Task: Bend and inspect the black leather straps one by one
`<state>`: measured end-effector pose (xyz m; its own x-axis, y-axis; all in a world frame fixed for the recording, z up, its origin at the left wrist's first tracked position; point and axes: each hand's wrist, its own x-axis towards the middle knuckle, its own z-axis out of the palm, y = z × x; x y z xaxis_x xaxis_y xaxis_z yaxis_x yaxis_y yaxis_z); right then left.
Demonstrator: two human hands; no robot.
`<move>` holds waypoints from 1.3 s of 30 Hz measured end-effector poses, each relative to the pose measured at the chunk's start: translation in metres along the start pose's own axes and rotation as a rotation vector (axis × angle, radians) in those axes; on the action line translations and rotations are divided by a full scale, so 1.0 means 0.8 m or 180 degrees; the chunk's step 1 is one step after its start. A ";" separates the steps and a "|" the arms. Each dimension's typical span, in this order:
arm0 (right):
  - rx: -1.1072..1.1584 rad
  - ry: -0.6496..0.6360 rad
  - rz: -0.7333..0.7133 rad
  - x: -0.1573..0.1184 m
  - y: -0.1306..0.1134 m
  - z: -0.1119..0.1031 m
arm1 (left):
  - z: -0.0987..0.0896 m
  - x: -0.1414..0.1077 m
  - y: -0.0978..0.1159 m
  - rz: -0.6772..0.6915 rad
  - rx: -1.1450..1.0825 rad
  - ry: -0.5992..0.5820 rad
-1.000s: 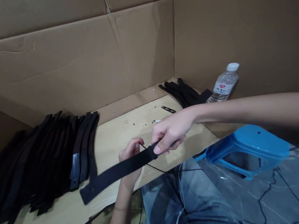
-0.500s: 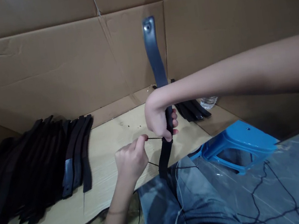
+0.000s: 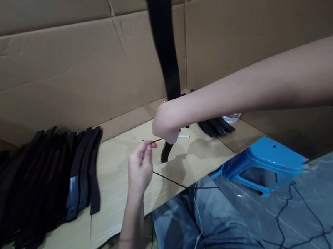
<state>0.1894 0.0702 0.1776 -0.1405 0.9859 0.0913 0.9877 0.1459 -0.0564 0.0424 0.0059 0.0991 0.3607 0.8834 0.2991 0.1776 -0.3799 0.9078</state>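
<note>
A long, curved black strip stands roughly upright above the board, a small hole near its top. My right hand is closed round its lower part, and the strip's lower end shows just below the hand. My left hand, to the left, pinches a thin black cord between thumb and fingers. One stretch of cord runs from these fingertips to my right hand; another slants down towards my lap. How the cord meets the strip is hidden by my right hand. A small white piece lies just beyond that hand.
Many similar black strips lie piled on the pale board at left. Several more strips and clear plastic lie at right. Cardboard walls enclose the back. A blue stool and loose cord are on the floor.
The strip has risen and come closer, its lower end leaving my lap for above the board. My right hand has shifted slightly left and up. My left hand still holds the cord.
</note>
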 end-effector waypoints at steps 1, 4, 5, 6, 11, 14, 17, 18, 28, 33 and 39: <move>-0.0130 -0.0412 -0.0116 -0.008 -0.001 -0.009 | -0.004 0.002 -0.003 -0.0162 -0.0387 -0.0077; -0.0996 -0.1668 -0.0837 -0.031 -0.011 -0.037 | -0.011 0.004 -0.008 -0.0451 -0.1152 -0.0273; -0.1154 -0.1821 -0.0980 -0.036 -0.015 -0.044 | -0.012 0.003 -0.007 -0.0478 -0.1268 -0.0294; -0.1243 -0.1928 -0.1033 -0.040 -0.019 -0.050 | -0.011 0.002 -0.005 -0.0483 -0.1325 -0.0291; -0.1179 -0.2245 -0.0699 -0.036 -0.027 -0.060 | -0.004 -0.011 0.008 -0.0486 -0.1193 -0.0096; -0.0915 -0.1814 -0.0598 -0.032 -0.022 -0.061 | 0.003 -0.017 0.010 -0.0490 -0.1194 0.0123; -0.0724 -0.0952 -0.0989 -0.036 -0.011 -0.057 | 0.009 -0.020 0.008 -0.0486 -0.1402 0.0405; -0.0675 -0.0727 -0.1141 -0.038 -0.006 -0.054 | 0.012 -0.021 0.008 -0.0471 -0.1509 0.0472; 0.0612 -0.0147 -0.0958 -0.065 0.019 -0.030 | 0.030 -0.010 -0.011 -0.0281 -0.1584 0.0624; 0.1425 -0.0392 -0.0842 -0.077 0.022 -0.024 | 0.036 -0.011 -0.013 -0.0250 -0.1548 0.0552; 0.2284 -0.0713 -0.0774 -0.085 0.027 -0.011 | 0.029 -0.012 -0.016 -0.0188 -0.1392 0.0583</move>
<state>0.2209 0.0058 0.1787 -0.4327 0.9014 -0.0148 0.6524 0.3018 -0.6952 0.0580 -0.0040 0.0778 0.1874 0.9488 0.2544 -0.2232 -0.2111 0.9517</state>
